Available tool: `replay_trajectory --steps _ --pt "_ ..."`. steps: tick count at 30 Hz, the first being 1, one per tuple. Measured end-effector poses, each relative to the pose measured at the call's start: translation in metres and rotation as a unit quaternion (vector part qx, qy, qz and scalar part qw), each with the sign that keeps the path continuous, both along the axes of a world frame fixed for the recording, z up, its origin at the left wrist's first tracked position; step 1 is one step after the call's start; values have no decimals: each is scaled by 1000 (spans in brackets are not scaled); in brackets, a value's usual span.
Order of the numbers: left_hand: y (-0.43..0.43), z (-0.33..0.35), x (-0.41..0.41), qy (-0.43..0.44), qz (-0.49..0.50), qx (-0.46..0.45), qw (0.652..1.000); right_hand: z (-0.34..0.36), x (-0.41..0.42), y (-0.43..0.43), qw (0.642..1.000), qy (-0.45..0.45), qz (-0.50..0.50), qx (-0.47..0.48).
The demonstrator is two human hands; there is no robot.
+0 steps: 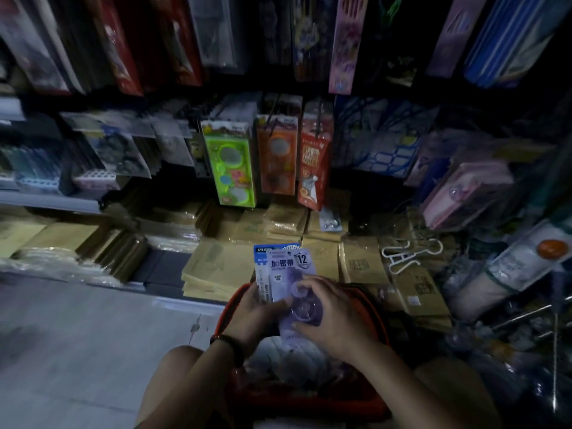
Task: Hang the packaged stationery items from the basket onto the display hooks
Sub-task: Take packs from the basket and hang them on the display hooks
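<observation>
Task looked early-to-mid stage, imo. Both hands were over the red basket (pixel 381 308), which sat btw the person's knees, and no pack in hand was on a hook yet. Left hand (pixel 249 314) gripped a small stack of packs (pixel 263 283) upright, fingers curled round its lower part. Right hand (pixel 335 314) pinched the purple pack (pixel 294 267) at the front of that stack, thumb on its face, prob. to separate it. More packs (pixel 288 357) lay in the basket below, so plenty left to hang. Ahead, the display rows carried hung stock: green pack (pixel 230 165), orange pack (pixel 278 156), red pack (pixel 314 168), w/ kraft envelopes (pixel 210 267) stacked beneath. Which hook was meant for these, couldn't tell.

Text: purple pack read "加密带" plus a big "12" in a badge. Blue card (pixel 272 249) behind it had a white logo, too blurred to read. A side strip in the stack seemed to end in "TAPE". Red pack bore Chinese chars, illegible.
</observation>
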State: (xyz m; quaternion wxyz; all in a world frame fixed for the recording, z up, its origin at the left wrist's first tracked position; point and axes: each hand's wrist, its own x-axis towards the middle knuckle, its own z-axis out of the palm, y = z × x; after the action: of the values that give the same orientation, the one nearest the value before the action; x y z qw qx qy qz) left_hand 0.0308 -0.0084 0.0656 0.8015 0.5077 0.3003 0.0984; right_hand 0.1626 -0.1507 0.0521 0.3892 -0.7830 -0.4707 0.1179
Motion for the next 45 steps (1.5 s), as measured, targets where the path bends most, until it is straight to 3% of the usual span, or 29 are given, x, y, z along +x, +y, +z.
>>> replay_trajectory --steps 4,10,17,23,31,39,45 --pt "4 58 6 -26 5 54 998 45 13 0 998 11 -42 39" --pt "10 135 25 -57 13 134 989 130 36 -7 990 -80 -57 97" --pt "16 223 66 -105 -5 235 966 235 82 -37 974 -182 -91 102" --pt "0 307 116 -179 -9 288 941 317 123 -70 948 -256 -137 127" --pt "-26 410 181 -199 -16 363 910 419 185 -110 909 -338 -206 129" --pt "-46 479 247 -223 -39 409 884 482 257 -141 854 -378 -323 153" --pt "-59 504 279 -235 -28 432 870 506 309 -155 845 -372 -354 148"
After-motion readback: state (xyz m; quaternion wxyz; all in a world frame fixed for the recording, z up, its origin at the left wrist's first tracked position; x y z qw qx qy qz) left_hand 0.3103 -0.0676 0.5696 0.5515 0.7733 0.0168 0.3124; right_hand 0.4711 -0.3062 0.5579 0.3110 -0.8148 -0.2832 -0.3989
